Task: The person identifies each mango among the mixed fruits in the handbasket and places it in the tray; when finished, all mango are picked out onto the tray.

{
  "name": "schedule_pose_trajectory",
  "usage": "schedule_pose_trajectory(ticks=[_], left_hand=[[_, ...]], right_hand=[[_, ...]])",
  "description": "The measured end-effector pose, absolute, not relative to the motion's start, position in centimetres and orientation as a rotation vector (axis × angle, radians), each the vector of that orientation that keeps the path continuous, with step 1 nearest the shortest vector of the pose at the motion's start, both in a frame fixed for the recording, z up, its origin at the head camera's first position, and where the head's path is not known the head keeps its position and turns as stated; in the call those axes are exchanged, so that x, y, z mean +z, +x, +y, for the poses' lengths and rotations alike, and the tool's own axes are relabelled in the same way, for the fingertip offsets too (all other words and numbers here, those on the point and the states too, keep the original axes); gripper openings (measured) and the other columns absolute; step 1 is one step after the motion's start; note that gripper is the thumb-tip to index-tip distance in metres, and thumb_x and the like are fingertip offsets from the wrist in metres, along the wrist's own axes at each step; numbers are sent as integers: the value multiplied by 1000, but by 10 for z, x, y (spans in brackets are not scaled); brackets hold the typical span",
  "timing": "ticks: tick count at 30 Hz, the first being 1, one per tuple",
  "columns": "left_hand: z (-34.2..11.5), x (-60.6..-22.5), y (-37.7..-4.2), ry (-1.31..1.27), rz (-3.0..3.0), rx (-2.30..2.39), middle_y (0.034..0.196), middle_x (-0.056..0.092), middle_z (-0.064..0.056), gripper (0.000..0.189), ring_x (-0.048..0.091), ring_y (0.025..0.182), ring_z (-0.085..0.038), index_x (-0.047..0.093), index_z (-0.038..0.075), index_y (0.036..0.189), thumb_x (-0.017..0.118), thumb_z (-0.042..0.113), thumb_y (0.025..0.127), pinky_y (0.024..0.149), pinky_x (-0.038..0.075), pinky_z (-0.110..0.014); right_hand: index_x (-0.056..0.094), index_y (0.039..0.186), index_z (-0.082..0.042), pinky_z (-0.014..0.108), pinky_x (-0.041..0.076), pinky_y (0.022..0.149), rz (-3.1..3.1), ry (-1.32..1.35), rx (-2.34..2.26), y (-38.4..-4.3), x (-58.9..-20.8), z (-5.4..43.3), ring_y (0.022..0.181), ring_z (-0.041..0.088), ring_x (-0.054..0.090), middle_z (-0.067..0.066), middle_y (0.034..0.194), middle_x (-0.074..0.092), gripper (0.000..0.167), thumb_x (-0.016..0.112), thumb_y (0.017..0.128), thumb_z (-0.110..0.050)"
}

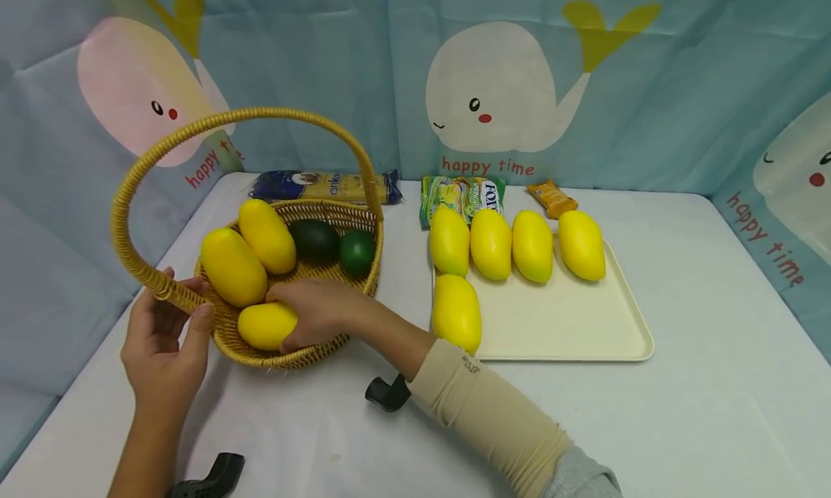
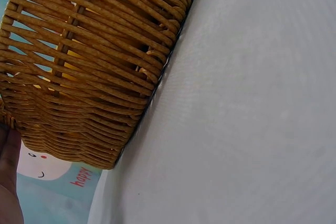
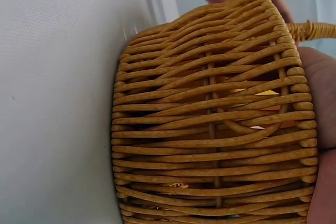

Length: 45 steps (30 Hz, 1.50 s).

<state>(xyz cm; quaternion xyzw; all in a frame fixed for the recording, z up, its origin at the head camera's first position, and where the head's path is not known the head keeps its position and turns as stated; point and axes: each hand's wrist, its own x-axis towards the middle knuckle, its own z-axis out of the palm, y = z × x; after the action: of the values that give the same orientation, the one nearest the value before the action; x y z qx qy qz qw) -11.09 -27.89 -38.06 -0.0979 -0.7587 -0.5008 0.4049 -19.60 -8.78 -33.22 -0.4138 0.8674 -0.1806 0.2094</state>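
Observation:
A wicker basket (image 1: pixel 295 357) with a tall hoop handle stands at the left of the table. My left hand (image 1: pixel 165 339) grips it where the handle meets the rim, thumb in front and fingers behind. Inside the basket, my right hand (image 1: pixel 321 310) holds a yellow mango (image 1: pixel 262 326) near the front rim; part of that mango is hidden by the hand. Two more mangoes, one (image 1: pixel 234 267) at the left and another (image 1: pixel 267 236) behind it, lie in the basket beside a dark avocado (image 1: pixel 314 240) and a round green fruit (image 1: pixel 357 252). The wrist views show mainly the basket's woven side (image 3: pixel 210 129).
A cream tray (image 1: pixel 558 325) at the right bears several mangoes (image 1: pixel 457 314), four along its back edge. Behind stand a long pasta-like packet (image 1: pixel 324 186), a green packet (image 1: pixel 461 195) and a small orange packet (image 1: pixel 552 198). A whale-print curtain (image 1: pixel 402 72) hangs behind the table.

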Motion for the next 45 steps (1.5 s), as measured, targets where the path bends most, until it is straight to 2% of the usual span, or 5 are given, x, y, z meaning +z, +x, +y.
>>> schedule_pose_trajectory(ticks=[10,15,27,36,45], left_hand=[[-280,-384,-111,-217,-1941,-1260,123,63,-19,56,62,115,-20,49,-4,142,61,-16,89,103,46,-24],[-277,-382,-111,-230,-1936,-1261,123,64,-18,55,62,114,-21,49,-5,141,61,-15,89,102,46,-24],[-279,-386,-114,-245,-1939,-1249,123,64,-16,56,62,114,-22,48,-6,142,61,-17,88,102,47,-24],[-275,-377,-111,-260,-1920,-1246,122,64,-17,54,63,114,-22,49,-7,140,61,-16,89,102,47,-24],[-278,-380,-111,-240,-1925,-1247,123,64,-17,54,63,114,-23,49,-7,141,61,-16,89,102,47,-24]], right_hand=[[48,143,-20,16,42,78,2396,-1144,-661,-198,-333,-82,96,3,49,-12,117,54,67,79,85,-34],[44,146,-17,16,44,78,2369,-1133,-771,-201,-334,-79,99,6,49,-7,121,52,72,79,84,-30],[38,150,-17,20,47,75,2373,-1051,-969,-201,-329,-70,103,10,45,-2,125,46,80,80,82,-25],[36,150,-13,19,49,81,2378,-940,-1222,-194,-322,-63,105,8,49,-1,132,49,89,83,79,-43],[39,147,-13,21,53,78,2365,-888,-1482,-176,-313,-45,102,7,52,-5,125,50,90,85,76,-45]])
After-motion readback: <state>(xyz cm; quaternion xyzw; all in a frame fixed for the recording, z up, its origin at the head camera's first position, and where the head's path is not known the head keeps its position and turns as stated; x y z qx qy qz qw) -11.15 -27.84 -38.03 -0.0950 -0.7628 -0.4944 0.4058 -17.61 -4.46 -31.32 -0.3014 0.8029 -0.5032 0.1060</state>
